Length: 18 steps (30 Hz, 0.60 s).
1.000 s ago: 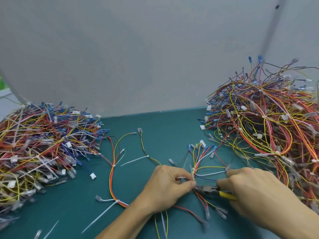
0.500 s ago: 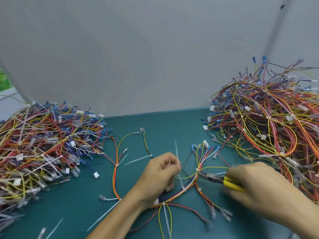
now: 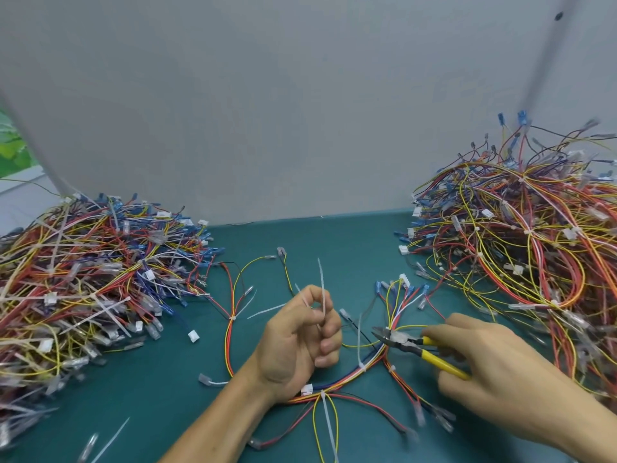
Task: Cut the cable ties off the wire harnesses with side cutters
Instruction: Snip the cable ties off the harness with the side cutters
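Lower centre, the left hand [image 3: 300, 342] pinches a loose tie [image 3: 321, 285] upright. At lower right, the right hand [image 3: 494, 372] grips the cutters [image 3: 420, 350], whose tips seemingly touch the harness [image 3: 347, 379] on the mat [image 3: 334, 248].

Assembly workbench — green mat [image 3: 350, 242], heaped wire harnesses [image 3: 521, 248].

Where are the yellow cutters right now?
In the head view, the yellow cutters are low, right of centre, gripped by the right hand, their nose at the loose wire harness.
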{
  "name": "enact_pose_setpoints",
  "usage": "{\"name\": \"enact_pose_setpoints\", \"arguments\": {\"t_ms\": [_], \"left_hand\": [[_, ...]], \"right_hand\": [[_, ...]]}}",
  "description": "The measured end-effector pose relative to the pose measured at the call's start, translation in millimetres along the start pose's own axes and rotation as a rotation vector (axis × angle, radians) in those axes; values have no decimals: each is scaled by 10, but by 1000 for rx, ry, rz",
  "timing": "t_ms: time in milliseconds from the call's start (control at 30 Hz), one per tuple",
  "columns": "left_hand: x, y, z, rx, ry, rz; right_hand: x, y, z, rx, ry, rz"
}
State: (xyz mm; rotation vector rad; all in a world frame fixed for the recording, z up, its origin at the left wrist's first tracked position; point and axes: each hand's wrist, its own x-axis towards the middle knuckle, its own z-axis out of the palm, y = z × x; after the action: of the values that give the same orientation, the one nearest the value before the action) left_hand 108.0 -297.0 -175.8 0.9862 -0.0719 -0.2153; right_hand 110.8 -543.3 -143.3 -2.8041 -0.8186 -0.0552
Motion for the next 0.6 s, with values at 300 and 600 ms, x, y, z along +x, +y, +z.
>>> {"name": "enact_pose_setpoints", "arguments": {"t_ms": [300, 600], "left_hand": [[72, -62, 25, 134, 140, -14], [15, -10, 12, 392, 52, 70]], "right_hand": [[-21, -61, 4, -50, -8, -33], [-26, -58, 112, -246, -45, -77]]}}
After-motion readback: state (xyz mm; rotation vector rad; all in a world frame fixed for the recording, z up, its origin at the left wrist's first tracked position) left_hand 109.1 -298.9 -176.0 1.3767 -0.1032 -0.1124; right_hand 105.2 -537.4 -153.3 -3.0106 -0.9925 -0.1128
